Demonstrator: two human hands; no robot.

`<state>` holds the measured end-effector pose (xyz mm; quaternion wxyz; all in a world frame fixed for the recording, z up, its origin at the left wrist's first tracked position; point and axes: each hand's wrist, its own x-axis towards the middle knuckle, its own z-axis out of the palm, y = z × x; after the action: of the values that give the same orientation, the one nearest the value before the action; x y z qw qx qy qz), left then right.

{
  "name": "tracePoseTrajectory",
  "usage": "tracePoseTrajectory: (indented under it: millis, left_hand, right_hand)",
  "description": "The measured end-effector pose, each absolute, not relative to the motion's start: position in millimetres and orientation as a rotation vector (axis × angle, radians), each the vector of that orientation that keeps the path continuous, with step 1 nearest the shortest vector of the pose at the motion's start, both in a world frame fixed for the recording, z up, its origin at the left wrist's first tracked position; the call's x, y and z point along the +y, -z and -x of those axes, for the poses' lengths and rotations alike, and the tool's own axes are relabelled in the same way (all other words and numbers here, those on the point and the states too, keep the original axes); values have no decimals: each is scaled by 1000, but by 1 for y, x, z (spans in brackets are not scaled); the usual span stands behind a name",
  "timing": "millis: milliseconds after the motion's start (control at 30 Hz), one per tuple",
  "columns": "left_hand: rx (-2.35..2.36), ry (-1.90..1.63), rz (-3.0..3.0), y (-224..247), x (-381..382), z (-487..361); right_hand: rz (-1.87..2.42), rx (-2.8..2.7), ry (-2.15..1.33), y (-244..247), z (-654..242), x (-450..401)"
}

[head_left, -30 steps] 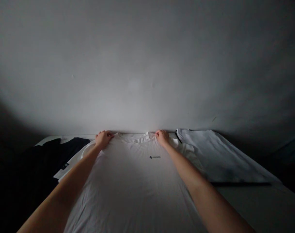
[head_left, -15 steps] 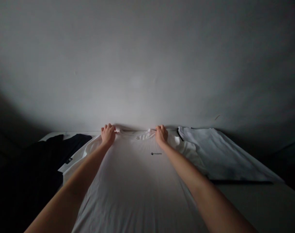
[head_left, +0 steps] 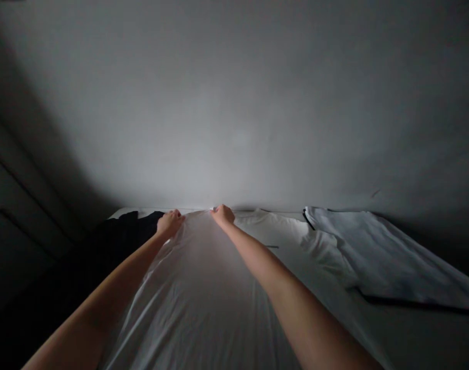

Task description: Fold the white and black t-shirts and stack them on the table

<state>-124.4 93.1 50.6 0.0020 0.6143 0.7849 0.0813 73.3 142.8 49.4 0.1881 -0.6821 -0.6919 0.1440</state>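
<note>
A white T-shirt [head_left: 214,288] stretches toward me from the far edge, drawn taut with long creases. My left hand [head_left: 171,224] is closed on its far left corner. My right hand [head_left: 223,215] pinches the far edge, a short way to the right. The span of cloth between my hands is narrow, and no neckline or print shows on it. Beneath it and to the right lies another white T-shirt [head_left: 288,228] with a small dark line of print, partly covered by my right forearm.
On the right a pale garment [head_left: 373,246] with a dark border lies flat. Dark clothing [head_left: 114,246] lies at the left. A grey wall [head_left: 234,103] rises right behind the far edge of the white surface [head_left: 122,211].
My right hand has come closer to my left, carrying the shirt's edge leftward. Its collar and chest print are out of sight, and more of the lower white shirt shows. The view has shifted left.
</note>
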Motion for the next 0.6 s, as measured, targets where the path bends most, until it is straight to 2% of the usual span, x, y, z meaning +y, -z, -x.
tracePoseTrajectory:
  millis: [233, 400, 600]
  left_hand:
    - [2456, -364, -1885, -48, 108, 124]
    - [2439, -240, -1979, -53, 120, 151]
    - [2455, -104, -2071, -42, 121, 146]
  right_hand:
    - [2064, -1777, -353, -36, -48, 164]
    - [2049, -1772, -297, -26, -56, 166]
    - [2030, -1808, -216, -23, -55, 164]
